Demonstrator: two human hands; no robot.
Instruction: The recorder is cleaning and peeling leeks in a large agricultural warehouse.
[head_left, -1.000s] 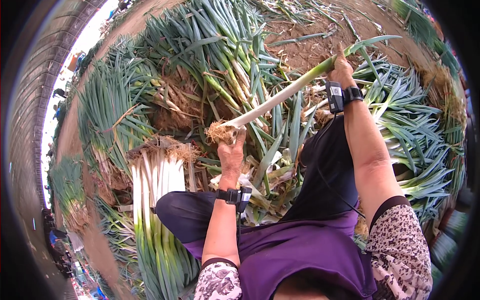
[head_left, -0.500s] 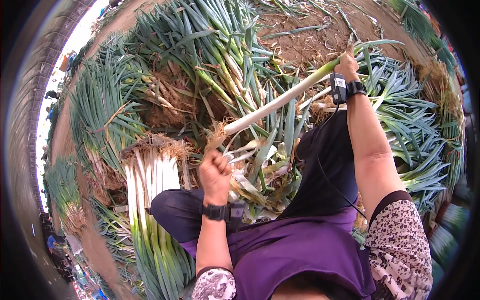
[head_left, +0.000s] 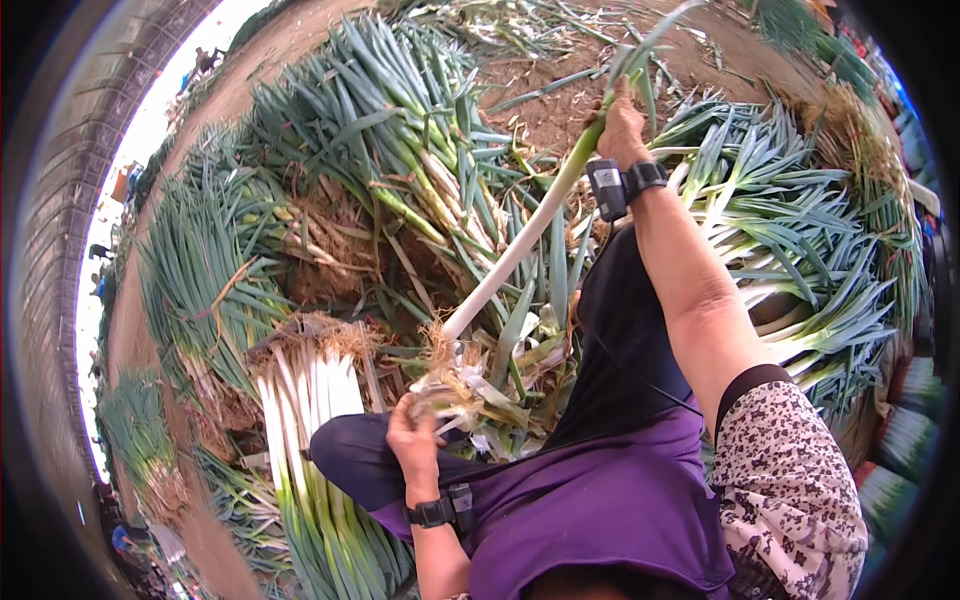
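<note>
My right hand (head_left: 622, 128) is closed round the green upper part of a long green onion (head_left: 520, 248). Its white shaft slants down to the left and ends in a tuft of roots (head_left: 440, 343). Below those roots my left hand (head_left: 412, 436) is curled, with a blurred pale strip of outer skin (head_left: 432, 398) at its fingers. Beside my left knee lies a neat stack of cleaned green onions (head_left: 315, 395), white shafts side by side and roots toward the far side. Peeled skins and leaves (head_left: 515, 375) are heaped between my legs.
A large pile of uncleaned green onions (head_left: 370, 120) lies ahead, with tied bundles (head_left: 205, 270) to its left. More green onions (head_left: 770, 220) spread out at the right, past my right leg. Bare soil (head_left: 530, 85) with scattered leaf scraps shows at the far side.
My right hand has moved left with the green onion, which now slants more steeply. My left hand has dropped lower and nearer to me, away from the roots.
</note>
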